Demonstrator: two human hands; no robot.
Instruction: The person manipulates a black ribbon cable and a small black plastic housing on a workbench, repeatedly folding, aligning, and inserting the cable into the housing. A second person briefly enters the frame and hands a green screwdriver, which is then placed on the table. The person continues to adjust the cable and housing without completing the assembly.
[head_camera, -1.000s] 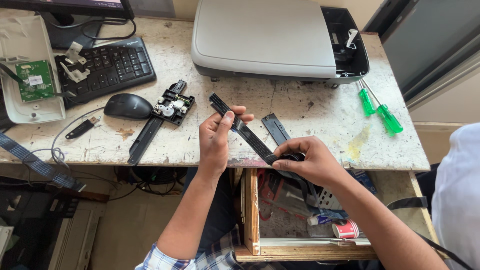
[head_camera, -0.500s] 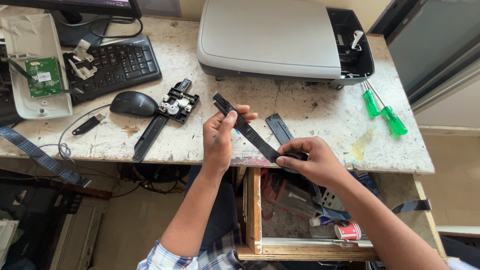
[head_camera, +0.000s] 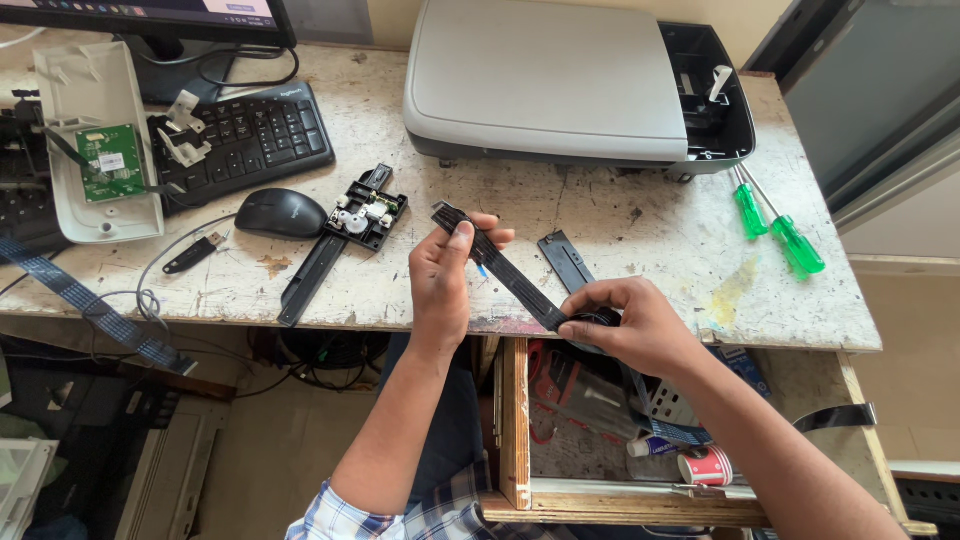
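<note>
A black strip (head_camera: 505, 270) is held slantwise above the front edge of the surface (head_camera: 640, 230), in front of the scanner (head_camera: 560, 80). Its upper end is pinched by the fingers of the left hand (head_camera: 445, 275), and its lower end is clamped by the fingers of the right hand (head_camera: 625, 325). Right of the scanner's front, two green screwdrivers (head_camera: 780, 225) are seen, and left of it a mouse (head_camera: 280, 213).

Bright even daylight, soft shadows, sharp focus, wide-angle edge distortion
</note>
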